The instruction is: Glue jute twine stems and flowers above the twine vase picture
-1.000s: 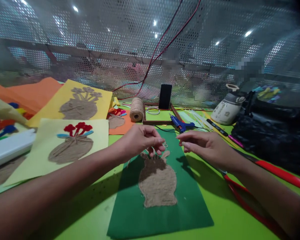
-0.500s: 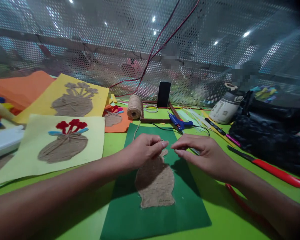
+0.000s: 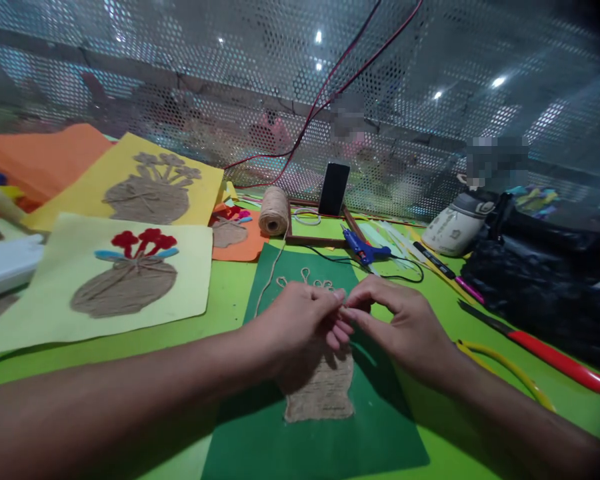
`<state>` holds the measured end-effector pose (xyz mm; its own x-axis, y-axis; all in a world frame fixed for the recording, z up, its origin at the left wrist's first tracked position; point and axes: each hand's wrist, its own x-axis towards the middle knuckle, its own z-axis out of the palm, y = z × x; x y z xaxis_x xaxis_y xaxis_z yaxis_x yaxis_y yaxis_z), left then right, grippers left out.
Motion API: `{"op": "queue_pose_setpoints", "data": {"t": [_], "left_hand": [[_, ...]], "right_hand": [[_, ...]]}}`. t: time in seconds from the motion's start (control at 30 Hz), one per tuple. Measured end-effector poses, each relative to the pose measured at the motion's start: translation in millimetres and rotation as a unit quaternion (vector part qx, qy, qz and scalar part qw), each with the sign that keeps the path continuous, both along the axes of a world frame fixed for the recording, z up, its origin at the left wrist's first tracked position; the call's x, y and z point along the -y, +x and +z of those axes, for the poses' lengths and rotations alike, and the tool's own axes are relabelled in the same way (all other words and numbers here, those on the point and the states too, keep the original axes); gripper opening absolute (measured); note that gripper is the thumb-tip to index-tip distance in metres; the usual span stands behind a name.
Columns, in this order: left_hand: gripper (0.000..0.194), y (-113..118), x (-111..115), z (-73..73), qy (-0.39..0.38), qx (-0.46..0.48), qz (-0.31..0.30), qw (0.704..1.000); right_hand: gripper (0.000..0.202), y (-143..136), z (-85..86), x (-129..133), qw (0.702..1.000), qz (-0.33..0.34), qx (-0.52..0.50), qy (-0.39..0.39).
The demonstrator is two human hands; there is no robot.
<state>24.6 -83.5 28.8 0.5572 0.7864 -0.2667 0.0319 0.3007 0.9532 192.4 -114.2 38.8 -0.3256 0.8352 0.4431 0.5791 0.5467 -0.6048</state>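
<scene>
My left hand [image 3: 307,323] is closed in a pinch on jute twine [image 3: 266,288], which trails back to a spool [image 3: 274,212]. Fingertips of my right hand [image 3: 397,323] meet those of the left, also pinched on the twine; the exact piece between them is mostly hidden. Both hands are over a vase shape covered in twine [image 3: 323,390], glued on a dark green sheet [image 3: 380,440]. Small twine loops [image 3: 305,274] show on the sheet just beyond my left hand. The upper part of the vase is hidden by my hands.
A blue glue gun [image 3: 363,250] lies behind my right hand, beside a brown frame [image 3: 315,241] and a standing phone [image 3: 334,189]. At right are a red-handled knife [image 3: 560,360], a yellow curved handle [image 3: 513,370] and a bottle [image 3: 455,227]. Finished vase pictures [image 3: 145,327] lie left.
My hands have moved slightly down and together, so their fingertips now meet. Twine loops beyond my left hand have come into view. The camera view has shifted slightly.
</scene>
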Motion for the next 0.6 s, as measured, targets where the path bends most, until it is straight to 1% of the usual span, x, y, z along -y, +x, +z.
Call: {"op": "queue_pose_setpoints", "data": {"t": [0.1, 0.17, 0.2, 0.27, 0.3, 0.37, 0.5, 0.6], "left_hand": [[0.042, -2, 0, 1.2, 0.008, 0.028, -0.016, 0.999], [0.046, -5, -2, 3.8, 0.016, 0.013, -0.022, 1.000], [0.046, -6, -5, 5.2, 0.034, -0.013, -0.016, 0.999], [0.044, -8, -12, 7.4, 0.092, -0.098, 0.013, 0.991], [0.042, -10, -16, 7.8, 0.129, -0.145, 0.029, 0.981], [0.035, -13, -24, 7.0, 0.174, -0.213, 0.044, 0.960], [0.024, -17, -33, 1.6, 0.229, -0.267, 0.039, 0.935], [0.026, -18, -35, -2.7, 0.261, -0.293, 0.020, 0.920]], "right_hand": [[0.012, 1, -0.4, 0, 1.000, 0.017, 0.010, 0.015], [0.012, 2, -1.4, -1, 0.999, 0.024, 0.020, 0.027], [0.012, 4, -2.3, -3, 0.999, 0.022, 0.024, 0.031], [0.011, 7, -5.3, -9, 0.999, 0.007, 0.036, 0.036], [0.011, 10, -7.5, -13, 0.998, -0.001, 0.047, 0.041], [0.012, 15, -13.7, -22, 0.994, -0.004, 0.092, 0.057], [0.017, 21, -30.1, -37, 0.978, 0.026, 0.198, 0.068], [0.022, 19, -39.2, -41, 0.968, 0.036, 0.241, 0.052]]}}
